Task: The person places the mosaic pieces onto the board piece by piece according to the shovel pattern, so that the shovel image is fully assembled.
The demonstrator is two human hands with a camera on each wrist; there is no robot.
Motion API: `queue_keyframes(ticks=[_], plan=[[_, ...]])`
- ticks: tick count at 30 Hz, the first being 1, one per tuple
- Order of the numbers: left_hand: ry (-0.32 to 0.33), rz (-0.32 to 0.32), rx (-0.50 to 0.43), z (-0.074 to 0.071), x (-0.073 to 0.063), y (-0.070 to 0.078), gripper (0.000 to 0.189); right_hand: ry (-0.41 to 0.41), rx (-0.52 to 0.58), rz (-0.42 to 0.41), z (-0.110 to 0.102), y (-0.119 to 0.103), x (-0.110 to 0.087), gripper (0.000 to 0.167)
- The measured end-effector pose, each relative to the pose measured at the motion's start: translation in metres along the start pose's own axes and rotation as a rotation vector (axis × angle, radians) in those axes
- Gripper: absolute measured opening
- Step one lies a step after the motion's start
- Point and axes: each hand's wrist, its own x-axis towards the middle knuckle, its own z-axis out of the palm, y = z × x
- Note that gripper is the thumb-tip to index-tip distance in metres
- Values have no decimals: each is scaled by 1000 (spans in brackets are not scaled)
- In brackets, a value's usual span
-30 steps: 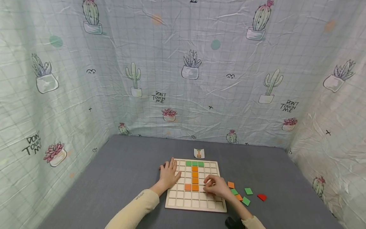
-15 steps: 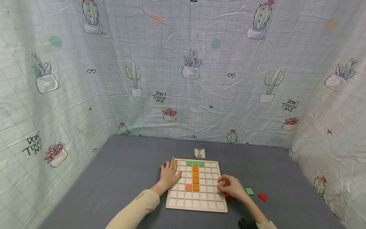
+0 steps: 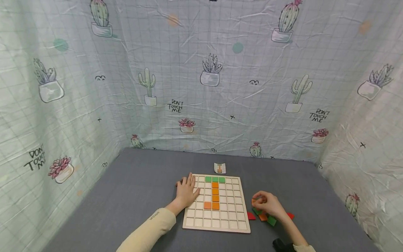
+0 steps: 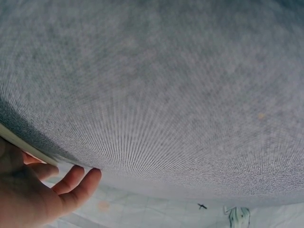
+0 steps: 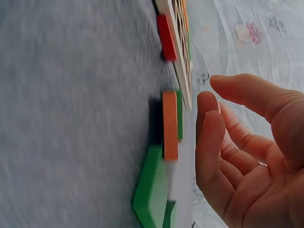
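A square wooden grid board [image 3: 231, 221] lies on the grey table. Three green tiles [image 3: 215, 179] sit in its far row, a column of orange tiles [image 3: 215, 191] runs below them, and a lighter orange tile [image 3: 207, 205] is beside the lowest. My left hand [image 3: 185, 193] rests on the board's left edge with fingers spread; its fingertips reach past that edge in the left wrist view. My right hand [image 3: 267, 204] hovers right of the board over loose tiles, fingers loosely bent and thumb apart, holding nothing in the right wrist view. An orange tile [image 5: 170, 126] is near its fingertips.
Right of the board lie a red tile [image 3: 251, 216], a green tile [image 3: 271, 221] and another red piece [image 3: 290, 216], partly behind the right arm. A small pattern card [image 3: 220, 168] lies beyond the board. A cactus-print curtain [image 3: 201, 115] surrounds the table.
My right hand has moved right, from over the board to above the loose tiles. My left hand has stayed on the board, and the tiles on it look the same.
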Motion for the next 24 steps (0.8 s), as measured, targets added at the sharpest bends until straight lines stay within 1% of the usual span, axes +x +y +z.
queue_keyframes(ticks=[4, 9, 16, 19, 24], plan=[[0, 0, -2, 0, 0, 0, 60, -18, 5, 23, -8, 3, -1, 32], [-3, 4, -3, 0, 0, 0, 60, -39, -20, 41, -12, 5, -3, 32], [-5, 0, -4, 0, 1, 0, 60, -17, -64, 90, -12, 9, -3, 29], [-7, 0, -11, 0, 1, 0, 60, -18, -84, 89, -12, 10, -3, 29], [3, -2, -4, 1, 1, 0, 60, -39, -85, 84, -13, 10, -2, 27]])
